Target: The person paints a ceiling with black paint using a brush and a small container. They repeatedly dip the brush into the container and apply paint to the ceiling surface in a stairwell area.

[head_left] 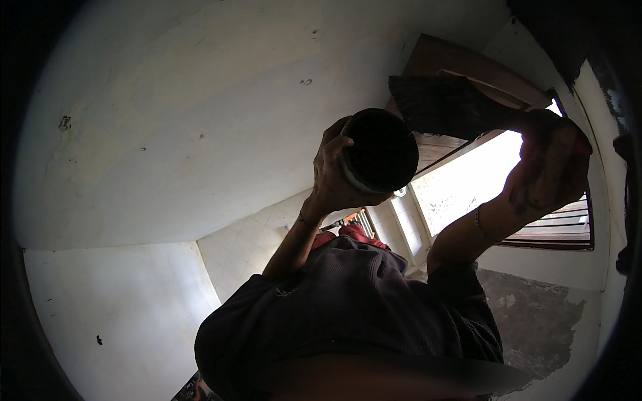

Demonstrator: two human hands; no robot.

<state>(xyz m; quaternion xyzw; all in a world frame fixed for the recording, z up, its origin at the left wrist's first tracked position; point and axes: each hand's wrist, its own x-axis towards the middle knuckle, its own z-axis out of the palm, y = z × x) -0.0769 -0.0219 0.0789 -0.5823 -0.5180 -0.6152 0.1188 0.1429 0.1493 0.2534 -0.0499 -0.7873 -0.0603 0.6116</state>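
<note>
One pale-rimmed container [357,180] (round) is gripped by left fingers [340,144], a brush [438,105] by right fingers [563,148].

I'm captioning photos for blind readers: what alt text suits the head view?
A left hand holds a round container and a right hand holds a wide, dark brush, both above a dark shirt. Around them are a pale, marked wall and a bright, barred window.
</note>
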